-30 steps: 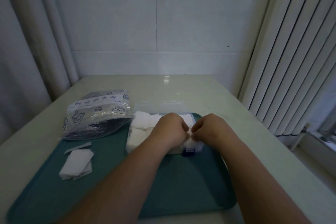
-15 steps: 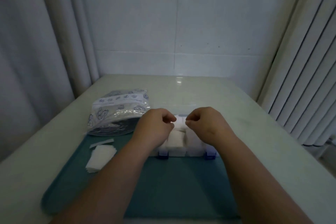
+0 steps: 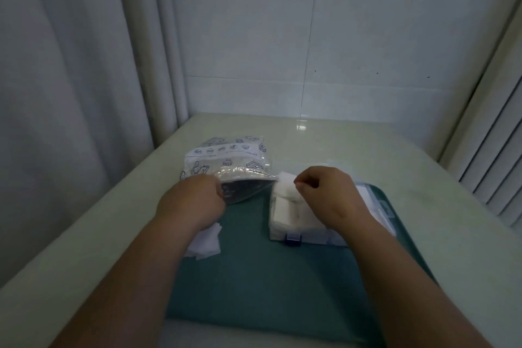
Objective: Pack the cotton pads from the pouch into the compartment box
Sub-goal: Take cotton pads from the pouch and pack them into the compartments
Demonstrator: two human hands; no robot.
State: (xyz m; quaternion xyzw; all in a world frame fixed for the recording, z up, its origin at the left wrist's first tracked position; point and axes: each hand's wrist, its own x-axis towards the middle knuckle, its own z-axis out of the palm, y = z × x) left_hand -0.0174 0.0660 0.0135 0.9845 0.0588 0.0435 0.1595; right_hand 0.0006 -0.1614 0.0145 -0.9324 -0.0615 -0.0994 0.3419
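Cotton pads [image 3: 285, 207] sat packed in the left-hand compartments of the clear compartment box [image 3: 375, 215], white stacks filling them to the rim; one pad [image 3: 285, 177] stuck up at the box's far left corner. Box rested on the teal tray [image 3: 254, 271], right half, with a blue latch [image 3: 292, 238] on its near wall. Right side of the box mostly hidden behind the forearm.

Right hand [image 3: 324, 192] hovered over the box, fingers curled in, thumb and forefinger pressed together beside the raised pad; whether they actually pinched it could not be told.

Left hand [image 3: 195, 200] lay at the mouth of the printed pouch [image 3: 226, 161], fingers closed at its near edge, apparently gripping the clear film, though the contact was blurred. Pouch lay flat, partly on the tray's far left corner, partly on the pale table [image 3: 353, 144].

A small loose pile of pads [image 3: 207, 241] lay on the tray under the left wrist, well apart from the box.

Tiled wall [image 3: 310, 51] behind; curtain [image 3: 70, 79] at left, vertical blinds [image 3: 497, 155] at right.
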